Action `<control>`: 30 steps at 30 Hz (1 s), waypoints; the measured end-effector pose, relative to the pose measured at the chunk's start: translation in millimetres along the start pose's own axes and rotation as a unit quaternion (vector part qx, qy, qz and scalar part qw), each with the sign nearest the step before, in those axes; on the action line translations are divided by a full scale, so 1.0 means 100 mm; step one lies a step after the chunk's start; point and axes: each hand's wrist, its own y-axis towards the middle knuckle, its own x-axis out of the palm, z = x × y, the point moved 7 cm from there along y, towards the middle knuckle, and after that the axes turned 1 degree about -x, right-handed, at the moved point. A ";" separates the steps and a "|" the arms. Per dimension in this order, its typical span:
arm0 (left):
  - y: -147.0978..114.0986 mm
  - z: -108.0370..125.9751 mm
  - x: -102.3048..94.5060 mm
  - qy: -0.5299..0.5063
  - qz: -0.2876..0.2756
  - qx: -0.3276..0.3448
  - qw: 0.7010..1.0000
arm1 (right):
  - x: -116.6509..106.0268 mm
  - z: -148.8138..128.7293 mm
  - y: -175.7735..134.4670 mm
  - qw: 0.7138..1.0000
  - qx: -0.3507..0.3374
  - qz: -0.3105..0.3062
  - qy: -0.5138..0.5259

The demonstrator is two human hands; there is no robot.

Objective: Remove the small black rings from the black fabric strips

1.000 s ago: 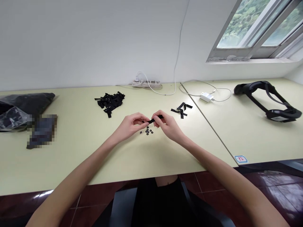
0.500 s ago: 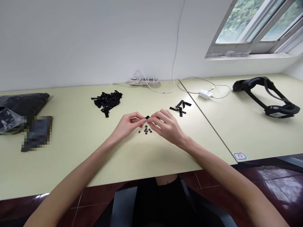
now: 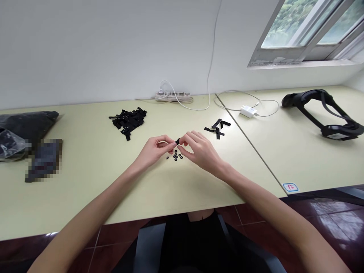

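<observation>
Landmark: the ring cluster (image 3: pixel 175 156), several small black rings with pale centres, loosely grouped on the pale yellow-green bench (image 3: pixel 170 189), one ring lying a little apart on the cluster's left. Black strip (image 3: pixel 178 141) just beyond the ring cluster, between the two hands, mostly covered by fingers. Left hand (image 3: pixel 156 149), reaching in from left of the cluster, pinches the strip between thumb and fingers. Right hand (image 3: pixel 200 149), to the right of the cluster, has bent fingers at the strip's right end, thumb set lower and apart from them; cannot tell whether these fingers grip the strip or only touch it. Heap of black strips (image 3: pixel 129 121): beyond and left of the cluster, pieces overlapping. Smaller group of strips (image 3: pixel 217 131): beyond and right of it, a few pieces, some crossing. Farther beyond the cluster, by the wall, a power strip (image 3: pixel 173 97) with a white plug in it. White charger (image 3: pixel 248 111) with its cable: well right of the cluster and beyond. Black headset (image 3: pixel 311 117): far right. Dark bag (image 3: pixel 28 121): far left, with a pixelated dark item (image 3: pixel 45 161) nearer the bench's front edge, details unreadable.
</observation>
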 end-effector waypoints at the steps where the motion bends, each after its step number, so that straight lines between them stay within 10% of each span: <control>1: 0.00 0.00 0.00 -0.003 0.001 0.002 1.000 | 0.01 -0.01 -0.01 1.000 -0.003 -0.001 0.002; 30: -0.04 0.09 0.21 -0.110 -0.108 0.055 0.987 | 0.22 0.15 -0.08 0.935 0.201 -0.104 0.274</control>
